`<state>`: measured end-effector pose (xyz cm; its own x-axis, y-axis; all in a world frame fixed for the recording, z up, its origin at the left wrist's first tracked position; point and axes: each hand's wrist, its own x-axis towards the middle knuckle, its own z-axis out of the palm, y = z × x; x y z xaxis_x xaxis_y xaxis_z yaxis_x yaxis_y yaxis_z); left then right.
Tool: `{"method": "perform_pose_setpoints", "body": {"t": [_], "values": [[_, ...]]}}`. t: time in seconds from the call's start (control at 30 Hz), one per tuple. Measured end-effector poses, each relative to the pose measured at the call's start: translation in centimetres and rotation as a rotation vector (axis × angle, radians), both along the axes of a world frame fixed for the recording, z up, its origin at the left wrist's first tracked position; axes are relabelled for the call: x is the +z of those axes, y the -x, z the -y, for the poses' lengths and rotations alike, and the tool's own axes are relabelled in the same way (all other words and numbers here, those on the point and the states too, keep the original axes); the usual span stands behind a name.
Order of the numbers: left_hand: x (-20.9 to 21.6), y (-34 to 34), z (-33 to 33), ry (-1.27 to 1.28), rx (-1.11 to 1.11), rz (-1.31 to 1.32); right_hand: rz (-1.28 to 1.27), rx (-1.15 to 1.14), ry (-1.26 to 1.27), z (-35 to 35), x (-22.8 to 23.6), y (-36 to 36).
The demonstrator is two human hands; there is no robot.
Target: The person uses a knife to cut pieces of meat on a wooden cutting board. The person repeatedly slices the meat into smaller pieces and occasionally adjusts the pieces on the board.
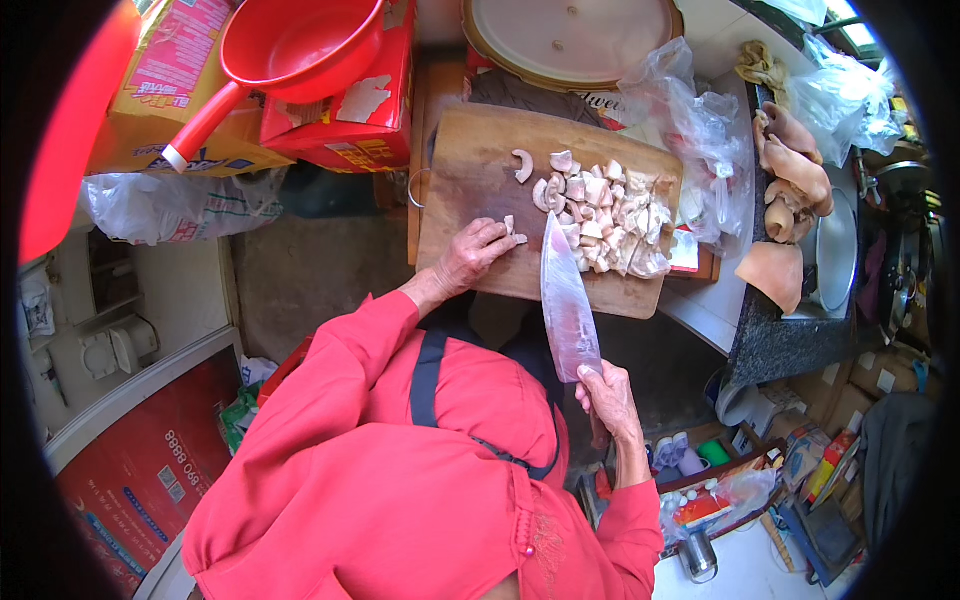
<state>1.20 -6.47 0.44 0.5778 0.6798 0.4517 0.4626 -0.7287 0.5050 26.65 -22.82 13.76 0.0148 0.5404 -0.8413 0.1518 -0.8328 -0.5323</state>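
On a wooden cutting board [470, 150] lies a heap of pale chopped meat [610, 215], with one curved piece [523, 166] apart at its upper left. My left hand [473, 252] rests on the board with its fingers drawn together around a small meat piece [511, 229]. My right hand [609, 398] grips a kitchen knife [569, 300] by its handle. The wide blade points away from me, its tip over the board beside the heap. Part of the handle is hidden by my fingers.
Large uncut meat pieces [793, 180] lie on the dark counter at the right, near a metal plate [836, 250]. Crumpled plastic bags [700, 140] adjoin the board. A red ladle [300, 50] sits on cartons at the upper left. A round lid [575, 35] stands beyond the board.
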Motion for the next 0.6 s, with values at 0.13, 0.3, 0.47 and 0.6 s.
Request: {"method": "perform_pose_setpoints", "body": {"t": [0.13, 0.3, 0.47, 0.6], "values": [[-0.2, 0.3, -0.3, 0.043, -0.032, -0.003, -0.055, 0.016, 0.013, 0.1, -0.6, 0.2], [-0.3, 0.3, -0.7, 0.048, -0.042, 0.006, -0.044, 0.076, 0.042, 0.3, -1.4, 0.3], [0.0, 0.3, -0.9, 0.051, -0.058, 0.007, -0.068, 0.083, 0.042, 0.4, -2.1, 0.0], [0.1, 0.3, -1.0, 0.061, -0.073, -0.013, -0.058, 0.114, 0.05, 0.1, -2.6, -0.7]]}}
